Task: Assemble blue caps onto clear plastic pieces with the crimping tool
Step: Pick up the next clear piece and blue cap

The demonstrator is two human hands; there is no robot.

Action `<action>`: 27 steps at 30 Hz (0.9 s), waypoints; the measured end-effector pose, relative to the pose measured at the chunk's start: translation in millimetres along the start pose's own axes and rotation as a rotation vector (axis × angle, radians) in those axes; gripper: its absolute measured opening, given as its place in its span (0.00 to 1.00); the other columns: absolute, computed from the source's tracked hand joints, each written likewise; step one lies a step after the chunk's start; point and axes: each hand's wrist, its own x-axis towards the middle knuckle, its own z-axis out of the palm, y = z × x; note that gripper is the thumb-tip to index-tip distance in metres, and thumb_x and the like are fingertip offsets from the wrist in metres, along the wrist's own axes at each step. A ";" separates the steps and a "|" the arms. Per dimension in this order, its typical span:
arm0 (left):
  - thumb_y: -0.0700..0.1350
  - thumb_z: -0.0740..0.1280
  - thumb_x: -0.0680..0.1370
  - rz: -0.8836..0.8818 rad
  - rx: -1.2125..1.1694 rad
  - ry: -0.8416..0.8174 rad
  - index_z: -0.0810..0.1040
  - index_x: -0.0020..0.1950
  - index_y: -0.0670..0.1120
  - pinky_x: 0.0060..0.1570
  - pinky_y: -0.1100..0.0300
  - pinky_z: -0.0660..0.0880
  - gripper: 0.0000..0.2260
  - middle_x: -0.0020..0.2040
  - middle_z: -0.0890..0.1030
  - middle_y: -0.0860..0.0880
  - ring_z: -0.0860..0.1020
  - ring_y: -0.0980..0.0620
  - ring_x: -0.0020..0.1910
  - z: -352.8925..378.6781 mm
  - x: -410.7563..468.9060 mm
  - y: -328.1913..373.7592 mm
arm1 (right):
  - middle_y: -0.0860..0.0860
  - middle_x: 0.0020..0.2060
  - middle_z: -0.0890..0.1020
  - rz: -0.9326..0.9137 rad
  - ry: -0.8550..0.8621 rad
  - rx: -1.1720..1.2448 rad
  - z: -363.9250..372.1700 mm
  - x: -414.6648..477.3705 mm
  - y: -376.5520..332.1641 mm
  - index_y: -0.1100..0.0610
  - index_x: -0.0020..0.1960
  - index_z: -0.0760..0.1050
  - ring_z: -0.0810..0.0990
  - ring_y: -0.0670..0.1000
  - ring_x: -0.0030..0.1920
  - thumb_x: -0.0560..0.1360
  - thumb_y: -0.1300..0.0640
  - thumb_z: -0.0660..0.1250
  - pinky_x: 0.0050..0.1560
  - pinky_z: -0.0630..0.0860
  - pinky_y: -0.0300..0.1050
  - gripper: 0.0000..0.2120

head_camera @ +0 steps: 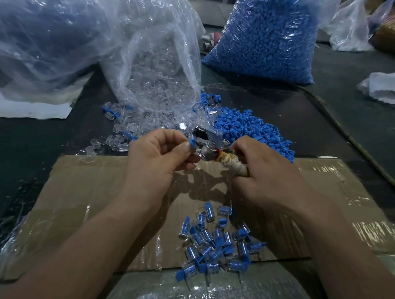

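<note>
Small done pile (216,242) sat on cardboard (91,189). Left grip (160,158) pinched cap (193,142) at tool (209,150); right grip (264,171) clenched its handle. Caps heap (250,130), clear pieces (131,127) mostly untouched: early stage, likely.

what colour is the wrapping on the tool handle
Cream, with a red ring beside the metal head; the tool handle shows best in the head view.

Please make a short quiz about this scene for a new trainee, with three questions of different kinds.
1. True or false: the left hand pinches a blue cap.
2. What does the right hand grip? A. a clear bag; B. the crimping tool; C. scissors.
3. Fill in: the finished pieces lie on the ____.
Key: 1 true; 2 B; 3 cardboard.
</note>
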 end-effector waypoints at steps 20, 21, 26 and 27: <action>0.30 0.65 0.72 0.084 0.187 0.047 0.76 0.37 0.44 0.30 0.69 0.76 0.10 0.29 0.80 0.53 0.78 0.59 0.28 4.0 -4.3 -0.9 | 0.40 0.32 0.68 0.010 -0.026 0.037 -1.9 1.9 -3.9 0.44 0.35 0.60 0.65 0.39 0.34 0.67 0.51 0.62 0.33 0.61 0.41 0.10; 0.30 0.65 0.72 0.086 0.194 0.052 0.75 0.37 0.45 0.30 0.69 0.76 0.10 0.29 0.80 0.53 0.78 0.59 0.28 4.0 -4.5 -0.6 | 0.40 0.32 0.68 0.015 -0.022 0.048 -1.7 1.9 -4.1 0.43 0.35 0.60 0.65 0.39 0.34 0.67 0.51 0.62 0.35 0.62 0.42 0.10; 0.30 0.66 0.72 0.092 0.237 0.075 0.75 0.37 0.45 0.30 0.68 0.76 0.11 0.31 0.79 0.49 0.79 0.59 0.28 5.4 -5.5 0.5 | 0.41 0.32 0.70 0.033 -0.025 0.084 -2.8 0.9 -7.5 0.44 0.35 0.62 0.67 0.41 0.34 0.63 0.46 0.58 0.37 0.65 0.43 0.05; 0.30 0.66 0.72 0.091 0.250 0.078 0.75 0.37 0.45 0.30 0.68 0.76 0.11 0.32 0.79 0.49 0.78 0.59 0.27 5.3 -5.8 0.7 | 0.41 0.31 0.70 0.034 -0.022 0.086 -3.2 0.8 -8.6 0.44 0.34 0.62 0.68 0.41 0.34 0.62 0.44 0.56 0.36 0.65 0.43 0.05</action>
